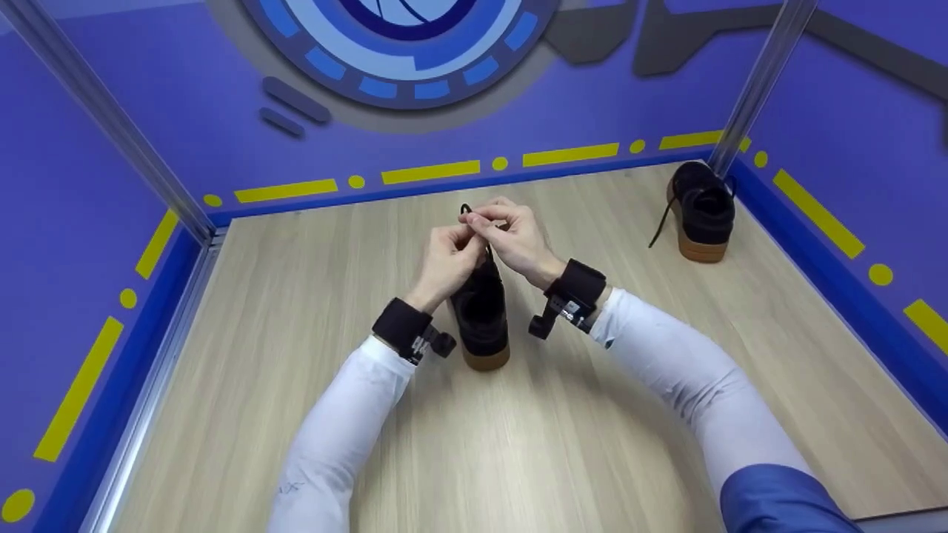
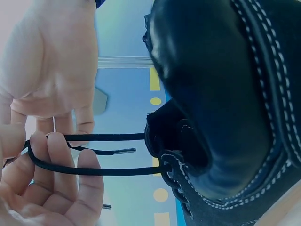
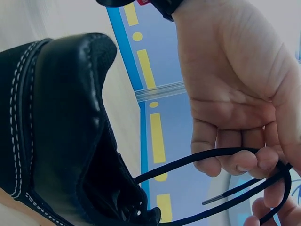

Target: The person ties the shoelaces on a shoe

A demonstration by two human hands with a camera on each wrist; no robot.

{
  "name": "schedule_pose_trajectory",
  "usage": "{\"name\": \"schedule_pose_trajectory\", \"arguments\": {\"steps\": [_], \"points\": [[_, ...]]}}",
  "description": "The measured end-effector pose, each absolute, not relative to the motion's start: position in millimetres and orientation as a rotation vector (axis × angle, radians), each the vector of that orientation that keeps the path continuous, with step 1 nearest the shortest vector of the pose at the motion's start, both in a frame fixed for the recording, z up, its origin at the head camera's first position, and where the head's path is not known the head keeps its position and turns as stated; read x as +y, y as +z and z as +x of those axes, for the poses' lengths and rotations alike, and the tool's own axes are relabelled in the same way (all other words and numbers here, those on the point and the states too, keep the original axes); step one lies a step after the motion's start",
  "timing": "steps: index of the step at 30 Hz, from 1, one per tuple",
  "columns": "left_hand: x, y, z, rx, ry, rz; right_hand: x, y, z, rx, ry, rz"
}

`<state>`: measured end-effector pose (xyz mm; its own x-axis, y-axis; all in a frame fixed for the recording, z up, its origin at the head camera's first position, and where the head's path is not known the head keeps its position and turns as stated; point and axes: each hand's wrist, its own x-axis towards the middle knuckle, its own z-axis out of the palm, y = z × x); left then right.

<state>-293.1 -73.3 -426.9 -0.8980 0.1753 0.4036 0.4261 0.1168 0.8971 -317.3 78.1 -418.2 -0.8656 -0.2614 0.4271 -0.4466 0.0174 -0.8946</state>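
A black shoe (image 1: 481, 318) with a tan sole stands on the tabletop, heel towards me. Above its front part, my left hand (image 1: 446, 260) and right hand (image 1: 521, 238) meet and pinch its black shoelace (image 1: 465, 209). Two lace strands run taut from the shoe to the fingers in the left wrist view, where the lace (image 2: 108, 172) bends in a loop round the fingertips. One loose end with a metal tip (image 3: 212, 199) hangs near the fingers in the right wrist view. Fingers cover the place where the strands cross.
A second black shoe (image 1: 700, 215) stands at the back right, its laces loose, one trailing onto the wooden tabletop (image 1: 296, 311). Purple-blue walls (image 1: 444, 141) with yellow marks enclose the back and sides. Metal posts (image 1: 763, 81) stand at the back corners.
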Motion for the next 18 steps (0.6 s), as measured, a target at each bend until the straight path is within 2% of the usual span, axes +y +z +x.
{"name": "schedule_pose_trajectory", "arguments": {"steps": [18], "points": [[-77.5, -429.4, -293.0, -2.111, -1.950, -0.505, 98.5, -426.2, -324.2, -2.273, 2.034, 0.641]]}}
